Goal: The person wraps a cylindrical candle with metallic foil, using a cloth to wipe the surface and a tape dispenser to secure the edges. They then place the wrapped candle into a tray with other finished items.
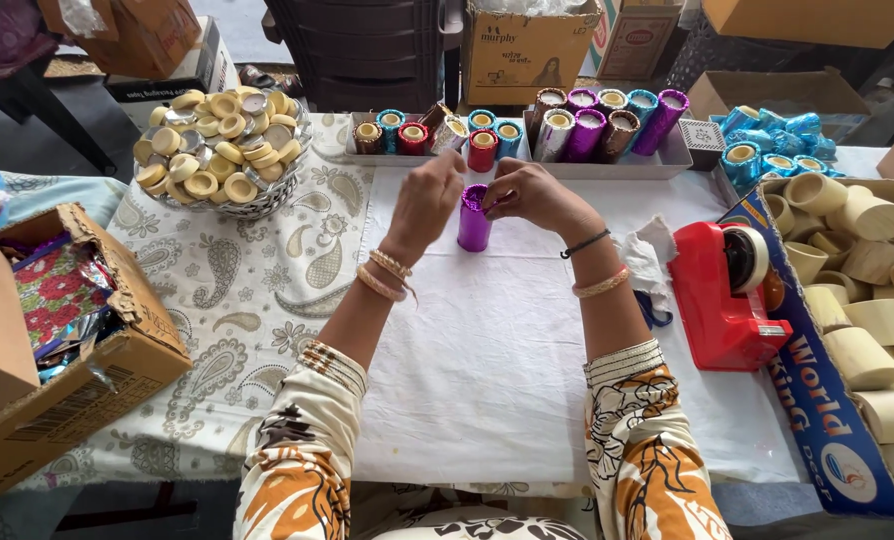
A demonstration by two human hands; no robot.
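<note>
A purple foil-wrapped tube [473, 225] stands upright on the white cloth [487, 350] in the middle of the table. My left hand [429, 198] and my right hand [529, 192] both pinch at its top rim, fingers curled onto the foil edge. Just behind it stands a red foil tube [482, 150]. Beyond that, two grey trays [607, 165] hold several finished tubes in purple, teal, brown, red and silver foil.
A wire basket [222, 205] of cream round caps sits at the back left. A red tape dispenser [729, 290] stands to the right, beside a box [817, 400] of bare cream tubes. A cardboard box [67, 370] of foil sheets lies at left. Teal tubes [767, 150] pile at back right.
</note>
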